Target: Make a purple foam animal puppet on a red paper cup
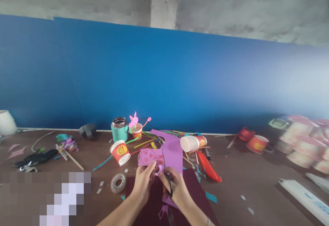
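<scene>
My left hand (143,179) pinches a piece of purple paper (147,156) with a rabbit face drawn on it in red. In my right hand (177,185) is a pair of scissors (167,178), its blades pointing up beside the drawn rabbit's ears. Behind both hands lies a larger purple sheet (174,150), partly over a dark maroon sheet (195,188). A cut purple scrap (162,211) rests below my hands. Left of my left hand is a roll of clear tape (118,183).
A red paper cup (120,152) with straws, a teal jar (119,130) and a cup with a pink rabbit figure (134,120) stand behind. Right are stacked paper cups (191,143), a red balloon (209,167) and a white power strip (305,198). Paper scraps lie scattered.
</scene>
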The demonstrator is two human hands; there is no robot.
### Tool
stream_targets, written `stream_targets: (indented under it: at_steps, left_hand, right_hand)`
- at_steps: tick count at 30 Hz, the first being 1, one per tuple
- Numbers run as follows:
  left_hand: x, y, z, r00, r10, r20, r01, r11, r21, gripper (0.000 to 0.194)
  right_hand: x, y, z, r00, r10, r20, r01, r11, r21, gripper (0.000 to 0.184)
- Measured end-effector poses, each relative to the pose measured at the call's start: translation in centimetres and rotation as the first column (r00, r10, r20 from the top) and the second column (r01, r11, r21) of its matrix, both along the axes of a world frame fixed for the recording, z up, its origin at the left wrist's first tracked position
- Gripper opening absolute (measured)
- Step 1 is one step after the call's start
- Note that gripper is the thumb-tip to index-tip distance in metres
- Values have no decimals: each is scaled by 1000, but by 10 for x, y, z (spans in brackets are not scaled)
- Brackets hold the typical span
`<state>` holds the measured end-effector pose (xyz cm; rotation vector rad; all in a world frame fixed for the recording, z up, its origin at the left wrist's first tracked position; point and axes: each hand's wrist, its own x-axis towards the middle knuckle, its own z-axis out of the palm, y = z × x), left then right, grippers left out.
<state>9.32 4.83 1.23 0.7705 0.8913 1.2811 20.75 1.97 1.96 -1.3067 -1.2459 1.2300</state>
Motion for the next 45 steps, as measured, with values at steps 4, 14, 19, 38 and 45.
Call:
stream_targets:
  at_steps: [4,14,19,38,45]
  left_hand:
    - [-4,4,1,996,48,-78,-46,998,32,54]
    - [-10,11,3,986,164,-2,-163,980,114,29]
    - [-9,11,4,991,118,-62,-107,983,152,31]
    - [-4,5,-2,976,-84,-201,134,959,250,32]
    - [-4,4,1,972,-92,-216,147,957,252,38]
  right_hand:
    - [0,-1,2,999,37,0,-37,998,-56,47]
    - [1,-5,-3,970,198,-141,-212,972,-99,53]
    - [1,-4,-4,968,203,-146,-217,972,-87,53]
    - [-1,-6,-3,977,163,-136,-178,977,-114,54]
    - [-1,-5,-1,974,156,-162,-171,982,-83,52]
